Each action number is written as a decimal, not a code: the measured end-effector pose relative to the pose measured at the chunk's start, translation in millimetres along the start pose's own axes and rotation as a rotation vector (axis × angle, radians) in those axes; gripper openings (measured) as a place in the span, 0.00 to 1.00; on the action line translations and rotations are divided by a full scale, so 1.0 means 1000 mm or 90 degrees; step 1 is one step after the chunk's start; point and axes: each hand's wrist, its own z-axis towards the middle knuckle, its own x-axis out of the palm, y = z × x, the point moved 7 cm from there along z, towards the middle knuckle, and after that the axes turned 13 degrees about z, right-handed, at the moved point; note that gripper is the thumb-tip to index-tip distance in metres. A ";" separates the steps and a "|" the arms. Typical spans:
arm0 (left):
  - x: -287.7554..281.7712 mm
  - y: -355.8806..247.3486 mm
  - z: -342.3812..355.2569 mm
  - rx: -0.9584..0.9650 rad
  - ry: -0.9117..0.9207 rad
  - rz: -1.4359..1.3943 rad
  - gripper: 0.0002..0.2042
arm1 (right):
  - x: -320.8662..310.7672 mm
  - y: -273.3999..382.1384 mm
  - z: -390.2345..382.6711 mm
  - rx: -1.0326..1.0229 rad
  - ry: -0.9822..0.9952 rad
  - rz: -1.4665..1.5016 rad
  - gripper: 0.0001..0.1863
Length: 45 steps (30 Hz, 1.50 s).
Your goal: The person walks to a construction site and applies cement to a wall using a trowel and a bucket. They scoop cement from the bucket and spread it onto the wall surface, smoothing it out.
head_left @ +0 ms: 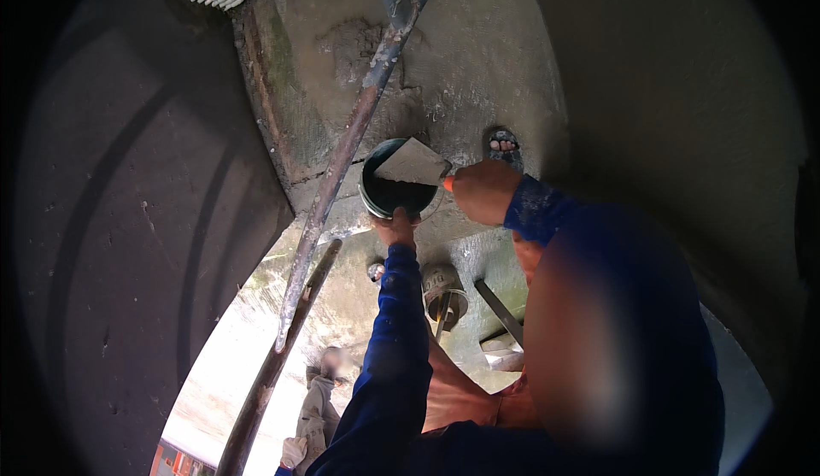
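Observation:
My left hand [396, 230] grips the near rim of a dark green bucket [366, 192], the fingers hooked over its edge. The inside of the bucket is dark, and what it holds cannot be made out. Closed around an orange handle, my right hand [485, 190] holds a trowel [412, 161] from the right side. Its broad, flat grey blade lies over the bucket's mouth and covers part of the opening. Both my sleeves are blue, and the right cuff has pale smears on it.
A paint-spotted metal pole [348, 138] slants past the bucket's left side, with another pole [278, 361] below it. A second, grey bucket [442, 281] and a dark bar [499, 309] lie nearer me. Another person [316, 412] stands at lower left. Wet-looking mortar [354, 53] covers the floor ahead.

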 end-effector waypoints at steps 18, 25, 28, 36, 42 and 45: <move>-0.021 -0.017 0.017 -0.060 -0.124 0.096 0.18 | -0.123 -0.270 0.230 0.218 -0.295 0.101 0.14; -0.030 -0.007 0.016 -0.065 -0.189 0.119 0.15 | -0.160 -0.263 0.339 0.126 -0.320 -0.007 0.14; -0.043 -0.002 0.017 -0.051 -0.222 0.126 0.14 | -0.148 -0.250 0.364 0.076 -0.184 -0.073 0.17; -0.034 -0.016 0.028 -0.101 -0.214 0.100 0.10 | -0.111 -0.252 0.339 0.050 -0.013 -0.024 0.19; -0.021 -0.030 0.021 -0.092 -0.278 0.063 0.14 | -0.090 -0.262 0.329 0.121 0.081 0.097 0.16; -0.024 -0.027 0.021 -0.088 -0.273 0.086 0.16 | -0.083 -0.257 0.316 0.130 0.051 0.147 0.16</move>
